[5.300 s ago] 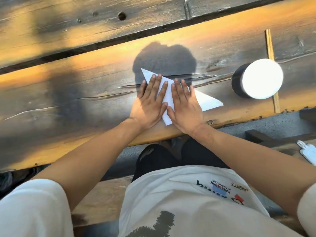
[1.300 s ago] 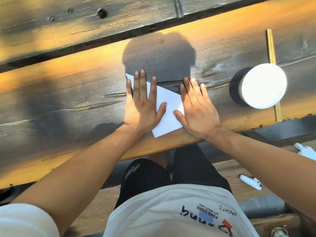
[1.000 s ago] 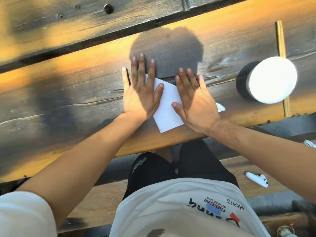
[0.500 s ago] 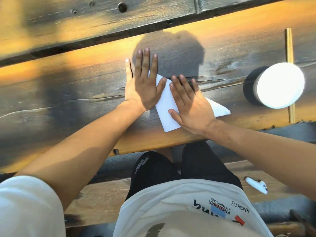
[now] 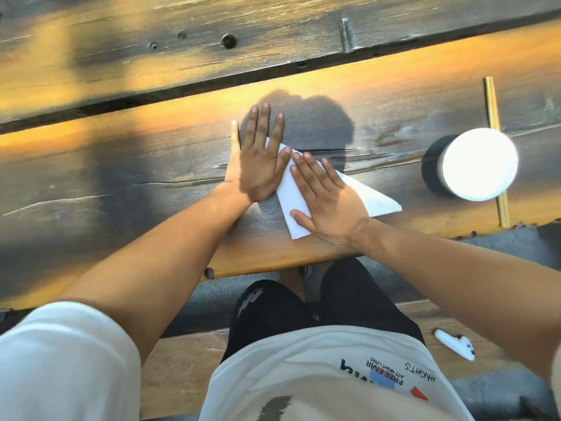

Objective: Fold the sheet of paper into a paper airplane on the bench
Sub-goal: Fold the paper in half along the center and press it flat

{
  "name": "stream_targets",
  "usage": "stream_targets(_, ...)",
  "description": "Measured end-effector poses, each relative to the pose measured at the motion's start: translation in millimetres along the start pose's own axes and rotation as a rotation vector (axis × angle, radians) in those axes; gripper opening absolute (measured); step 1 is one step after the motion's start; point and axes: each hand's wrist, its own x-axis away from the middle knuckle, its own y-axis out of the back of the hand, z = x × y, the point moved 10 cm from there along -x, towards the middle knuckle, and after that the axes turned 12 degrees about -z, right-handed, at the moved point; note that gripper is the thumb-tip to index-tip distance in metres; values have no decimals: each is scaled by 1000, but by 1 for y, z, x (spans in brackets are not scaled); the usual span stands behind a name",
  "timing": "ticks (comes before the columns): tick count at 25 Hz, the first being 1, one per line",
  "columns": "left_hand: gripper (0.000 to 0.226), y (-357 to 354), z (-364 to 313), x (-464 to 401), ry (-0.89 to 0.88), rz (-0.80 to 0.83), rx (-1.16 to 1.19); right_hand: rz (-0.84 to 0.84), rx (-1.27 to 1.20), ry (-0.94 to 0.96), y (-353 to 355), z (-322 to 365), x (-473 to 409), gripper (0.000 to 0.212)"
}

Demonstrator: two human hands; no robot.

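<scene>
Head view, frame centre: our left hand [image 5: 258, 165] and right hand [image 5: 326, 202] lie flat on the folded paper [image 5: 291, 196]. Fingers extended, grasping nothing, pressing it against the wooden bench [image 5: 121, 165].

The dark, weathered wooden bench [image 5: 151, 183] carries folded white paper [image 5: 293, 197] (partly hidden), a white-topped cylinder [image 5: 473, 165] and a thin stick [image 5: 494, 141].

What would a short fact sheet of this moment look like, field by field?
surface: wooden bench
paper: white, folded to a pointed shape, lying flat
left hand: flat, palm down, on the paper's left edge
right hand: flat, palm down, pressing the middle of the paper
nearby: black roll with a white face, to the right, apart from the paper
</scene>
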Motion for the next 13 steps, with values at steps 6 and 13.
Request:
stream_targets(6,69,24,-45,63,-36,-54,-4,-107,-39,-97,36,-9,27,58)
stream_targets(13,45,6,-88,112,-119,-24,-104,-16,54,-361,48,-46,65,53)
